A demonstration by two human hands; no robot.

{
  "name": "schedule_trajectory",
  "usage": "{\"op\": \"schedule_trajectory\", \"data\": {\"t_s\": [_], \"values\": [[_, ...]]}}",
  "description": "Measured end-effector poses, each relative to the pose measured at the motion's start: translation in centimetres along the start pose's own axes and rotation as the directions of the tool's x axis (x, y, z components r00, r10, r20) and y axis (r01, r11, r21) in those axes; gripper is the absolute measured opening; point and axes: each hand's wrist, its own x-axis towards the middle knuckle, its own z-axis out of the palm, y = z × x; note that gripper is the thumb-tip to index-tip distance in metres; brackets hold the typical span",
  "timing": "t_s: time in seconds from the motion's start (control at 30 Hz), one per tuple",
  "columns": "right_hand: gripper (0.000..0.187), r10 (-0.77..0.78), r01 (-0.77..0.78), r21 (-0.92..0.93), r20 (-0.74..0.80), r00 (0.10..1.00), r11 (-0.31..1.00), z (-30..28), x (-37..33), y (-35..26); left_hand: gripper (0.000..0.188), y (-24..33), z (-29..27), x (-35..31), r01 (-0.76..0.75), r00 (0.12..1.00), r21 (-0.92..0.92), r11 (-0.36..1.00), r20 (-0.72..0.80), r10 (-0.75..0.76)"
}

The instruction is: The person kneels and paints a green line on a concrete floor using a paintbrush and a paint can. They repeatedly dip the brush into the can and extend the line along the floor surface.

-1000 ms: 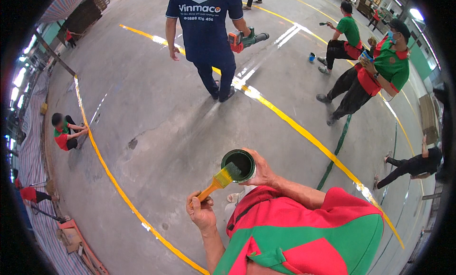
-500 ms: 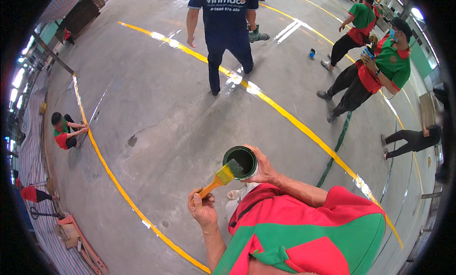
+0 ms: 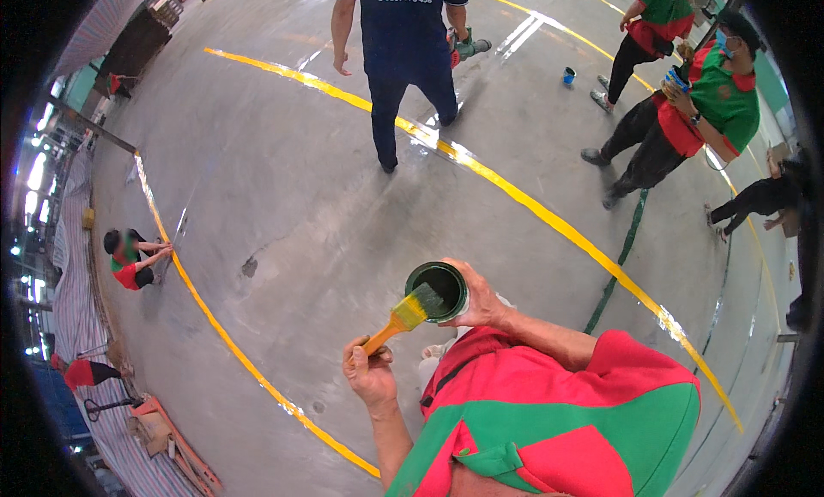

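My left hand (image 3: 371,378) pinches the orange handle of a flat paintbrush (image 3: 396,322). The bristles are yellowish near the handle and dark green toward the tip, which lies at the mouth of a round paint can (image 3: 410,281). Dark green paint coats the can's rim and inside; its outer wall looks pale. On the can's far right side, my right hand (image 3: 481,298) is wrapped around it, fingers partly hidden behind. Both hands are raised in front of my red and green shirt.
Yellow lines (image 3: 536,212) and a dark green line (image 3: 629,239) cross the grey floor (image 3: 283,179). Ahead stands a person in dark blue (image 3: 403,59) carrying a green power tool (image 3: 472,47). Co-workers (image 3: 678,111) stand right; another person (image 3: 129,258) squats left. A small can (image 3: 569,75) sits on the floor.
The view has shifted slightly, so the floor lines and people appear displaced. My hands, the brush and the can keep nearly the same positions relative to each other.
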Motion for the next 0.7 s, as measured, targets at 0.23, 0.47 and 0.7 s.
{"op": "schedule_trajectory", "data": {"t_s": [0.23, 0.47, 0.7], "values": [[0.113, -0.011, 0.006, 0.056, 0.078, 0.997, 0.998, -4.7, 4.1, 3.0, 0.029, -2.1, 5.3, 3.1, 0.000, 1.000, 0.009, 1.000, -0.031, 0.001], [0.114, -0.073, 0.065, 0.064, 0.128, 0.989, 0.996, -7.9, 7.3, 6.3, 0.028, -3.6, 8.6, 4.3, -0.045, 0.994, 0.049, 0.998, -0.092, 0.050], [0.112, -0.095, 0.090, 0.039, 0.147, 0.985, 0.995, -9.6, 9.4, 5.8, 0.029, -4.4, 10.3, 5.7, -0.041, 0.995, -0.002, 0.999, -0.095, 0.041]]}}
